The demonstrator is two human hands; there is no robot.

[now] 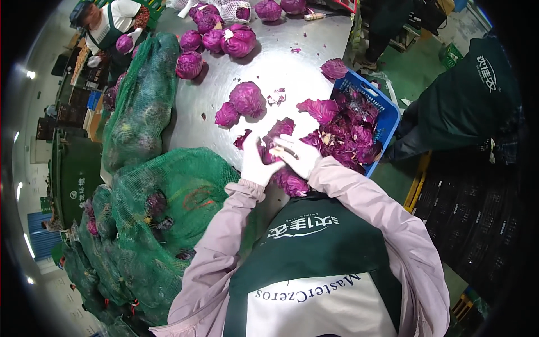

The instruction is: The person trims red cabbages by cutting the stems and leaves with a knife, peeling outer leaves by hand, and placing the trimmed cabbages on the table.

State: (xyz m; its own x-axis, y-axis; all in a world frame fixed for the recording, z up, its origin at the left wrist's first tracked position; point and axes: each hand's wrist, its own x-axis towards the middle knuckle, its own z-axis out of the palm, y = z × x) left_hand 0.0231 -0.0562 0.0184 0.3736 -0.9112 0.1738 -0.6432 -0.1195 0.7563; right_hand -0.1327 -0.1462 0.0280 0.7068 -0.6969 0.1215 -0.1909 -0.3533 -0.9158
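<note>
Both my hands wear white gloves over the steel table (185, 122). My left hand (256, 163) curls around the left side of a red cabbage (268, 156), which is largely hidden between the hands. Over its right side lies my right hand (298, 156), fingers bent, with a pale piece (276, 152) at the fingertips; whether that is a stem or a tool handle is unclear. Loose purple leaves (290, 181) lie beneath the hands near my apron. Just beyond, a larger red cabbage (247, 99) touches a smaller one (227, 114).
At right, a blue plastic crate (389, 110) is heaped with purple leaves. More red cabbages (189, 65) sit at the far left, and a knife (315, 16) lies at the far edge. Green mesh sacks (143, 101) line the left side. Co-workers (467, 97) stand right and far left.
</note>
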